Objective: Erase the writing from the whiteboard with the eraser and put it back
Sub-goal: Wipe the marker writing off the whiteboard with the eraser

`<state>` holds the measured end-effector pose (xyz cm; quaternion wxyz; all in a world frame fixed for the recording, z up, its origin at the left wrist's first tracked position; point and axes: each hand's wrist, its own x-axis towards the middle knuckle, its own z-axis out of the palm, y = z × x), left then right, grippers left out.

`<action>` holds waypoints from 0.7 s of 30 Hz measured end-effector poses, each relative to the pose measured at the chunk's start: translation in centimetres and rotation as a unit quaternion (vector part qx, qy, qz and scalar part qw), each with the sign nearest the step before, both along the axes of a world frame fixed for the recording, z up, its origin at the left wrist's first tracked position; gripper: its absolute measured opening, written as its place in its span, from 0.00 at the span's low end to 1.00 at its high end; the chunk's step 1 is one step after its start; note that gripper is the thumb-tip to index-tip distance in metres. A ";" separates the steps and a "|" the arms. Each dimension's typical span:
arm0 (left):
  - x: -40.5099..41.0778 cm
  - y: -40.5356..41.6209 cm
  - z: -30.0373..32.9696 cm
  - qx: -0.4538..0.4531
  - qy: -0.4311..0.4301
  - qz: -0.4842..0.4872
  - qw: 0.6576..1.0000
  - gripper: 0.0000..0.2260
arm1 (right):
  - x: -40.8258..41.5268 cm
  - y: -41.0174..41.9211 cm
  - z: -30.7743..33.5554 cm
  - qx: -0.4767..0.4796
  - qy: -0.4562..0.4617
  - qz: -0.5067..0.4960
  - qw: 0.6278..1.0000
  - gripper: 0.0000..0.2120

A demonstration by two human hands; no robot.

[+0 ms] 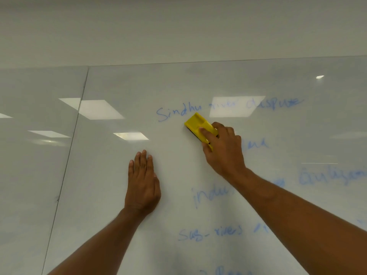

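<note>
A glossy whiteboard (123, 175) fills most of the view. Blue handwriting (174, 113) runs across its middle and right, with several fainter, smeared lines lower down. My right hand (224, 151) grips a yellow eraser (196, 125) and presses its dark pad against the board just below the top line of writing. My left hand (143, 183) lies flat on the board with fingers together, to the lower left of the eraser, holding nothing.
A vertical seam (73, 133) joins this panel to another board panel on the left. The bare wall (178, 30) rises above the board's top edge. Ceiling light reflections (99, 109) glare on the surface.
</note>
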<state>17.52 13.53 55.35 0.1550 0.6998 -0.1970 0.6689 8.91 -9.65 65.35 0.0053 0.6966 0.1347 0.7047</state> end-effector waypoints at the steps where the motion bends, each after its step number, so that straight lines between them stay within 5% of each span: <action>1: 0.0 0.0 0.0 0.000 0.002 -0.002 1.000 0.26 | 0.2 0.2 -0.6 -0.021 -0.001 0.004 1.000 0.22; 6: -0.4 0.0 0.1 0.006 0.011 0.000 1.000 0.26 | 0.3 -2.3 -4.3 -0.314 0.035 -0.010 0.949 0.21; 8: -0.5 -0.1 0.2 0.004 0.024 0.009 1.000 0.27 | 0.1 -4.2 -4.1 -0.262 0.017 -0.018 0.965 0.23; 11: -0.5 -0.1 0.6 0.007 0.040 0.028 0.999 0.29 | -0.4 -5.9 -3.1 0.027 -0.032 -0.010 0.999 0.23; 13: -0.6 -0.6 1.3 0.022 0.034 0.030 0.999 0.29 | -0.4 -5.6 -3.5 0.124 -0.034 0.002 0.992 0.23; 18: -0.4 -1.9 2.6 0.047 0.023 0.028 0.998 0.29 | -0.3 -5.9 -6.9 -0.198 0.015 -0.026 0.980 0.21; 21: 0.2 -1.8 2.4 0.048 0.020 0.037 0.998 0.28 | -1.1 -8.7 -6.1 -0.110 -0.009 -0.037 0.993 0.23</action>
